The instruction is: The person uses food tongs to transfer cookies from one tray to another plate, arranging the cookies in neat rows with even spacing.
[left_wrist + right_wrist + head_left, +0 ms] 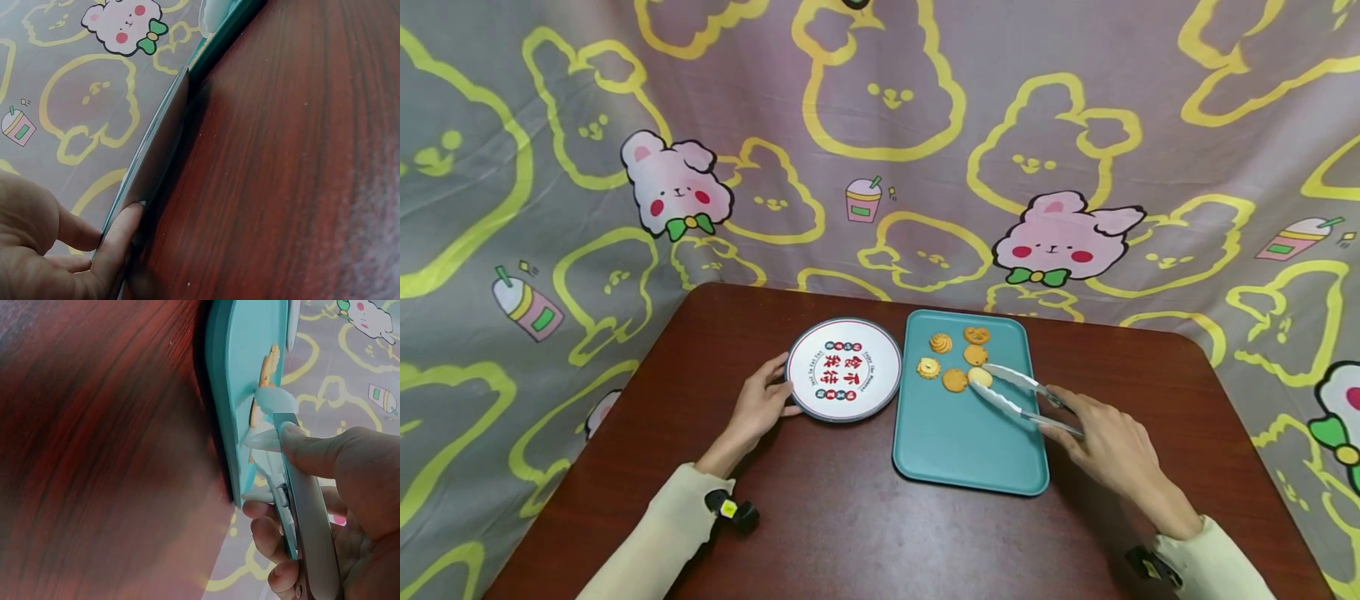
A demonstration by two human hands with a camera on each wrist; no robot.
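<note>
On a dark wooden surface (850,533), the right grip (1112,446) is holding tongs (1003,406), reaching in from 4 o'clock of a teal tray (962,442). The tips are straddling a pale cookie (980,377) just off the tray's centre, towards 12 o'clock; whether they are pinching it, I cannot tell. The left grip (760,400) is gripping a white plate (844,333) by its rim, between 8 and 9 o'clock; the plate is sitting just past the tray's 9 o'clock side.

Working well here is probably calling for squeezing evenly and lightly, as the cookie is likely brittle, then lifting straight up, avoiding its neighbours at 9 and 12 o'clock, while the left grip is steadying the plate.

Counting: one tray, one plate, one pair of tongs and six cookies are showing. Besides the pale one, two round cookies (956,381) (976,355), one swirl (941,342), one pretzel (977,335) and one flower-edged cookie (928,367) are lying there.
</note>
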